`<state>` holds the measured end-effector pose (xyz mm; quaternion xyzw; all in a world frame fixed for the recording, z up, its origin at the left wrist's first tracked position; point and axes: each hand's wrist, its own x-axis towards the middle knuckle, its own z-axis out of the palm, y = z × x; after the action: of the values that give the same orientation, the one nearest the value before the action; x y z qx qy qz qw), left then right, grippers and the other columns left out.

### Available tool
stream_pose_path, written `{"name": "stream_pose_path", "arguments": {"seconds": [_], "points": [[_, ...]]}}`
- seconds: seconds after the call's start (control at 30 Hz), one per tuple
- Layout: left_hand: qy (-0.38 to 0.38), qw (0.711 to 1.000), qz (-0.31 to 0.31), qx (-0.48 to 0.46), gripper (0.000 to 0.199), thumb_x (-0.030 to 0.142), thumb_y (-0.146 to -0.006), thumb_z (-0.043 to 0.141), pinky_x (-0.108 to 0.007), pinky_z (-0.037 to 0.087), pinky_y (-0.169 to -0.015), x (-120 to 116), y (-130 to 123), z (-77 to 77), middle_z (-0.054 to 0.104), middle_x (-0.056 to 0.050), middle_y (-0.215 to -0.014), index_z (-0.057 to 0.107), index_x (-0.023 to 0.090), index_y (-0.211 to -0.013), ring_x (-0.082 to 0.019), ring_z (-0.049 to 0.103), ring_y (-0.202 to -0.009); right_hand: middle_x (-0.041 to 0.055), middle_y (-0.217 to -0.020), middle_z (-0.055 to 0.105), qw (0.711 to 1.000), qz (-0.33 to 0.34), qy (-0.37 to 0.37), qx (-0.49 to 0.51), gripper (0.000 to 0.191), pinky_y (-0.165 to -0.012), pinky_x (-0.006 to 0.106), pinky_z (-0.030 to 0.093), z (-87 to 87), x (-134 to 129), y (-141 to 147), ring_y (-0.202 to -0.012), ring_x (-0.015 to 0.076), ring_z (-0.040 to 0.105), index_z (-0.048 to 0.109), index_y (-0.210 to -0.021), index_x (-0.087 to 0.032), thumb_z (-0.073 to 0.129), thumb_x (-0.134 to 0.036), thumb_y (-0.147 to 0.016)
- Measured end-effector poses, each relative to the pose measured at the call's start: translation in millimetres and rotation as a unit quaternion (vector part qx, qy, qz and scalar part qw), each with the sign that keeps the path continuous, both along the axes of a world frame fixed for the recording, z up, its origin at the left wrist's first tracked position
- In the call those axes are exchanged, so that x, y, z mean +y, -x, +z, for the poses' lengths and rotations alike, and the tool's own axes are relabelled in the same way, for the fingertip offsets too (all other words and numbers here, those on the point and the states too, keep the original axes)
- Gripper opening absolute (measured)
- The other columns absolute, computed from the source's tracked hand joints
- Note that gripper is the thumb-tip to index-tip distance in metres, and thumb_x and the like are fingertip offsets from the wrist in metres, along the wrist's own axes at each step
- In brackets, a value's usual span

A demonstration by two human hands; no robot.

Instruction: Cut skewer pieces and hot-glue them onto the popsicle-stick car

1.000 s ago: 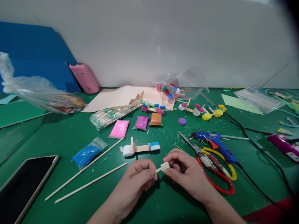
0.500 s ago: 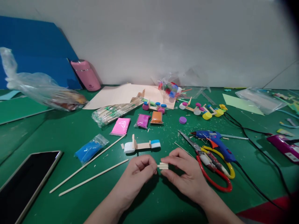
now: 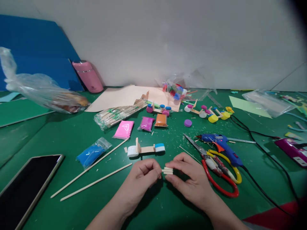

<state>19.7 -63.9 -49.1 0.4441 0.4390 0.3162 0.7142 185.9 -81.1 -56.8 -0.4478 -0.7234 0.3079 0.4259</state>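
Note:
Between my two hands are several short pieces of wooden stick [image 3: 168, 171], lying side by side. My right hand [image 3: 192, 182] pinches them from above and below with thumb and fingers. The closed thumb and forefinger of my left hand [image 3: 144, 179] hold the left end of one piece. Just beyond the hands sits a small wooden-stick car [image 3: 147, 149] with white and blue bottle-cap wheels and an upright bit of wood. Two long wooden sticks [image 3: 96, 182] lie left of my left hand. Red-handled scissors [image 3: 219, 191] rest right of my right hand.
Yellow-handled pliers [image 3: 236, 166] and a blue glue gun [image 3: 213, 139] with its cable lie at the right. A phone [image 3: 31, 188] is at the left front. Clay packets [image 3: 123, 129], bagged sticks [image 3: 117, 116] and finished cap-wheeled cars [image 3: 196, 110] stand farther back, near a pink flask [image 3: 88, 78].

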Motion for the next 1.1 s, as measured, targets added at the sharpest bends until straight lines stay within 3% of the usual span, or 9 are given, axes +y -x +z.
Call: {"name": "stream_pose_path", "arguments": {"seconds": [0.17,0.43,0.83,1.1], "points": [[0.013,1.000,0.010,-0.017,0.023,0.028,-0.071,0.054,-0.021,0.021,-0.047,0.6,0.2,0.1,0.036,0.005,-0.051,0.047,0.015,-0.054,-0.008,0.027,-0.050,0.0020,-0.084,0.053,1.000,0.003,0.029,0.000,0.035,-0.055,0.023,0.044,1.0,-3.5,0.6,-0.066,0.0121,0.051,0.058,-0.103,-0.023,0.065,-0.019,-0.069],[0.055,0.997,0.021,-0.051,0.020,0.025,-0.068,0.057,-0.021,0.022,-0.047,1.3,-1.7,-0.2,0.037,0.005,-0.049,0.048,0.015,-0.053,-0.008,0.028,-0.048,0.0031,-0.081,0.054,1.000,-0.014,0.004,-0.004,0.021,-0.059,0.026,0.046,1.1,-0.8,1.9,-0.072,0.0147,0.054,0.062,-0.094,-0.022,0.059,-0.018,-0.074],[0.011,0.999,0.031,-0.017,0.021,0.030,-0.073,0.055,-0.022,0.019,-0.047,1.2,-2.8,0.2,0.035,0.006,-0.050,0.049,0.015,-0.060,-0.008,0.027,-0.049,0.0033,-0.080,0.054,1.000,-0.021,0.015,-0.006,0.023,-0.057,0.025,0.044,-0.1,-2.8,4.3,-0.069,0.0143,0.053,0.060,-0.095,-0.020,0.060,-0.017,-0.072],[-0.007,1.000,0.025,0.005,0.020,0.028,-0.074,0.054,-0.022,0.019,-0.046,0.6,-2.6,-2.4,0.035,0.007,-0.052,0.048,0.015,-0.061,-0.007,0.027,-0.049,0.0033,-0.077,0.055,0.999,-0.026,-0.020,-0.014,0.019,-0.060,0.025,0.044,-1.9,-1.1,6.4,-0.070,0.0143,0.054,0.063,-0.089,-0.018,0.059,-0.012,-0.072]]}}
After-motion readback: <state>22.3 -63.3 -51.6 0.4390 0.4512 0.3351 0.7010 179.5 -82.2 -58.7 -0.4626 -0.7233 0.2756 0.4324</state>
